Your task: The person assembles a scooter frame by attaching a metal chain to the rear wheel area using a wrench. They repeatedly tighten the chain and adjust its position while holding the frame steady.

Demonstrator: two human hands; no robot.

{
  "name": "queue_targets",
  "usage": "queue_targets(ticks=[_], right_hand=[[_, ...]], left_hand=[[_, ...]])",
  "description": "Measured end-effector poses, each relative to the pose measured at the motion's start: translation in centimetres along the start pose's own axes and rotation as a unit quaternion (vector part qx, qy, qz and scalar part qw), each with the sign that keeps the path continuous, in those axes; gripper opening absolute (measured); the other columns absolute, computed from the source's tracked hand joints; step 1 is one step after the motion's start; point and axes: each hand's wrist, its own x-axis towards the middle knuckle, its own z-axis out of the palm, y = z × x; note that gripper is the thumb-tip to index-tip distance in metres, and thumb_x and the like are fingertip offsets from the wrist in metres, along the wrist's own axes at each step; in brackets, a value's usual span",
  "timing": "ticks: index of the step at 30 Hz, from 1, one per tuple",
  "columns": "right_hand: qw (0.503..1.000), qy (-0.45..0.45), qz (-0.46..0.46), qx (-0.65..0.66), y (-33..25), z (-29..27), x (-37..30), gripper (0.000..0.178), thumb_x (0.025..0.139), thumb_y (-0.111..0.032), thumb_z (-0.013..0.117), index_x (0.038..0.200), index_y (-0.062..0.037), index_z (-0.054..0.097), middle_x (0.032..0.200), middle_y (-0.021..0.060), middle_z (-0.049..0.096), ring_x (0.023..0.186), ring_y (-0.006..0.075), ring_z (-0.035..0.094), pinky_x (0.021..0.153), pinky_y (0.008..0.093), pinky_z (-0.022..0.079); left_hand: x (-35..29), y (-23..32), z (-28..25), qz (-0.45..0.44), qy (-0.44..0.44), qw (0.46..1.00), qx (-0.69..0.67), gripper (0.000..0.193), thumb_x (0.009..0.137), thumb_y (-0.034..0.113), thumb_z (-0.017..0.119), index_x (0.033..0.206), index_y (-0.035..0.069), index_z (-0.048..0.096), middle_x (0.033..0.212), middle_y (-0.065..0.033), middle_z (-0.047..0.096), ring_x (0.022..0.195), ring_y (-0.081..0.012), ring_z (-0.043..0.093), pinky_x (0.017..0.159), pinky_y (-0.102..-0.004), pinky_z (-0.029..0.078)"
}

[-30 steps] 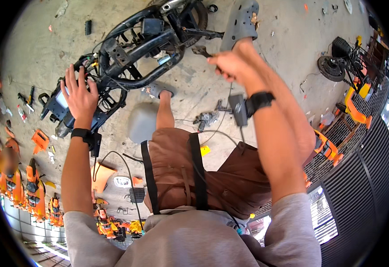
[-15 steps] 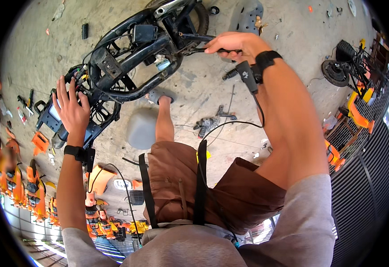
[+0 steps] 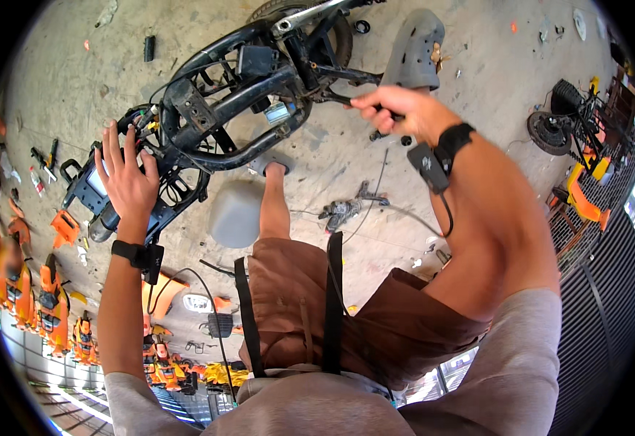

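Note:
A stripped black motorbike frame (image 3: 230, 109) lies across the floor ahead of me, its wheel (image 3: 341, 40) at the far end. My right hand (image 3: 397, 112) is closed around a dark bar-like handle (image 3: 341, 99) whose other end meets the lower part of the frame; what sort of end it has is too small to tell. My left hand (image 3: 127, 174) lies flat with fingers spread on the front part of the frame, over a bundle of wires (image 3: 142, 120) and a black bracket (image 3: 81, 190). It grips nothing.
A grey stool (image 3: 236, 213) stands beside my left leg. On the floor lie a greyish metal part (image 3: 343, 212), an orange panel (image 3: 64, 228) and a black cylinder (image 3: 149, 49). Orange machines line the left; another black wheeled frame (image 3: 550, 131) stands right, near a metal grille.
My right hand has swung the handle nearer to me. The left hand stays on the frame. The whole view has shifted slightly, so more of my right shoe shows.

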Motion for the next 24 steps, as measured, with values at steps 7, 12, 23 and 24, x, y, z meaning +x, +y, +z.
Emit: queue_targets(ticks=[7,12,23,24], right_hand=[[0.999,0.011,-0.003,0.032,-0.3,3.1,-0.3,0.015,0.102,-0.016,0.047,0.109,-0.0041,0.053,0.062,-0.0093,0.029,0.043,0.0008,0.02,0.037,0.0201,0.016],[0.94,0.303,-0.138,0.074,4.8,15.9,5.5,0.021,0.094,-0.014,0.049,0.083,0.003,0.051,0.065,0.0106,0.052,0.048,0.0204,0.049,0.041,0.0356,0.038],[0.895,0.381,-0.19,0.132,5.5,17.7,7.7,0.042,0.087,-0.014,0.059,0.118,0.0065,0.041,0.108,0.031,0.064,0.106,0.0441,0.06,0.093,0.0483,0.047],[0.906,0.373,-0.177,0.098,5.3,17.8,7.8,0.051,0.085,-0.015,0.061,0.125,0.0076,0.037,0.111,0.0311,0.063,0.104,0.0441,0.061,0.09,0.0487,0.049]], left_hand=[[-0.1,-0.3,0.0,-0.001,-0.003,1.0,0.003,0.044,0.091,0.024,0.052,0.134,0.012,0.054,0.15,-0.011,0.04,0.141,-0.0267,0.035,0.116,-0.0459,0.021],[0.0,-0.3,0.1,0.0,-0.002,1.0,0.002,0.044,0.093,0.021,0.051,0.136,0.011,0.053,0.152,-0.01,0.039,0.141,-0.0252,0.035,0.116,-0.0443,0.022],[-0.1,0.1,-0.4,0.001,-0.011,1.0,0.01,0.047,0.094,0.024,0.048,0.139,0.011,0.049,0.155,-0.0111,0.034,0.144,-0.0267,0.029,0.118,-0.0467,0.017],[-0.5,-0.3,-0.2,-0.002,-0.011,1.0,0.015,0.046,0.094,0.024,0.047,0.138,0.011,0.049,0.155,-0.0111,0.034,0.144,-0.0268,0.029,0.118,-0.0466,0.017]])
